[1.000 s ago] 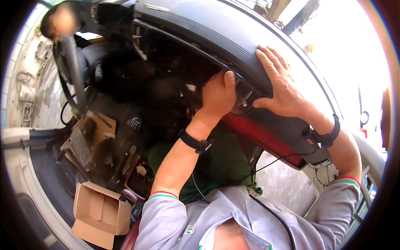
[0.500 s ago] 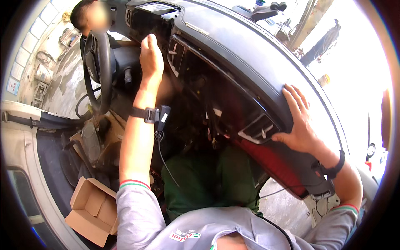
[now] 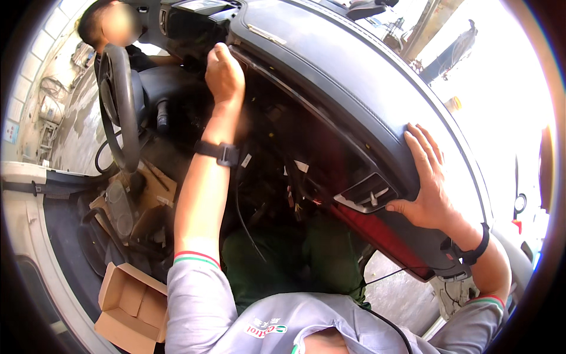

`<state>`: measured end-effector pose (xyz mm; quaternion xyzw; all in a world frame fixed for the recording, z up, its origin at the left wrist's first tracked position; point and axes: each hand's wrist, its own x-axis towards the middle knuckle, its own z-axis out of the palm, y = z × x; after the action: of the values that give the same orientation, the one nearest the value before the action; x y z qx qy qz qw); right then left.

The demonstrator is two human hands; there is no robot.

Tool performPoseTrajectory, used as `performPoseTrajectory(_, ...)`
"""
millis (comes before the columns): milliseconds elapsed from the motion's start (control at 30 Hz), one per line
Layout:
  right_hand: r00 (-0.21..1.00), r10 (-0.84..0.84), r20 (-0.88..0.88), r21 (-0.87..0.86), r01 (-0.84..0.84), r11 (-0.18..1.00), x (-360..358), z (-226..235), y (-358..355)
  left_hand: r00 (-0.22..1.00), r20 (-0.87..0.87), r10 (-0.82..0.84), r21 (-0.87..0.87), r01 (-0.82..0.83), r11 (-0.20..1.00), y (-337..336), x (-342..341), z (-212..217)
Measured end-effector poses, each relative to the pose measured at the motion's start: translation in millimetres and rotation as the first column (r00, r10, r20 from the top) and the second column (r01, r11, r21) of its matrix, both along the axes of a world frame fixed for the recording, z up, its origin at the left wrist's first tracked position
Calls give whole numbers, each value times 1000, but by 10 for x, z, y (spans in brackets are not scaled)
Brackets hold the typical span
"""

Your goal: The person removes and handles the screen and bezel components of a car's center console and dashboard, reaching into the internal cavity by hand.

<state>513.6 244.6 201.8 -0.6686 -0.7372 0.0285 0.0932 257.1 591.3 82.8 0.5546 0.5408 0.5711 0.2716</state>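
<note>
I see the dashboard (image 3: 330,71) stretching across the cabin — the right hand (image 3: 429,192) lies splayed on its outer end, thumb beside the air vent (image 3: 367,193). The left hand (image 3: 226,76) seemingly touches its front edge — I can't tell whether it's gripping.

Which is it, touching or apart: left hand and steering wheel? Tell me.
Apart: the head view shows the steering column in the clear gap between the left hand and steering wheel.
</note>
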Motion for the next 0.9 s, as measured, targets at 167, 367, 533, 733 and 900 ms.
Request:
performPoseTrajectory(167,1000,-1,-26,32,1,999,-1,-44,-30,997,77,-4,260,-16,966,-79,-211,101)
performPoseTrajectory(367,999,31,-23,23,-30,999,-52,13,-17,998,-56,27,348,-6,938,47,112,-42)
performPoseTrajectory(533,1000,16,0,36,-16,999,-14,-5,-25,1000,-23,-17,317,23,948,-9,24,61)
performPoseTrajectory(733,1000,-18,-12,32,18,999,5,-43,-41,777,-592,-213,495,559,665,-474,-348,400)
performPoseTrajectory(900,999,-32,-9,23,32,999,-29,-15,-47,599,-726,-338,290,713,639,-398,-496,671)
